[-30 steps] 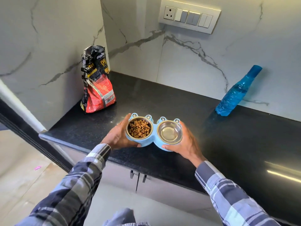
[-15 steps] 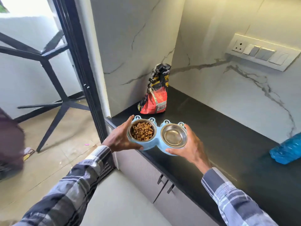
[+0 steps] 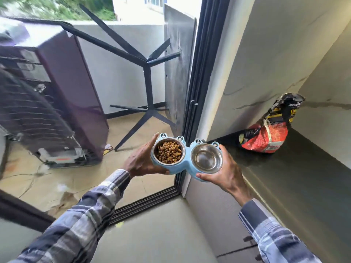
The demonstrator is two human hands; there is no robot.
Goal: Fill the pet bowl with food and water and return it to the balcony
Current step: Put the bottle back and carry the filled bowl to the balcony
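I hold a light-blue double pet bowl (image 3: 187,163) level in front of me, in the air beside the balcony door frame. Its left steel cup is full of brown kibble (image 3: 169,152). Its right steel cup (image 3: 207,158) shows a shiny inside; water in it is hard to make out. My left hand (image 3: 141,162) grips the left end from the side and below. My right hand (image 3: 226,172) cups the right end from underneath. The red and black food bag (image 3: 269,130) stands on the black counter (image 3: 296,179) in the corner to the right.
The sliding-door frame (image 3: 199,78) and floor track (image 3: 146,204) lie straight ahead. Beyond on the balcony floor (image 3: 57,183) stand the back of a purple fridge (image 3: 62,95) at left and a black metal table stand (image 3: 147,88) with a panel (image 3: 178,73) leaning by the door.
My view has swung left from the counter to the balcony doorway. The bowl has left the counter and travels with both hands. The blue bottle has dropped out of view.
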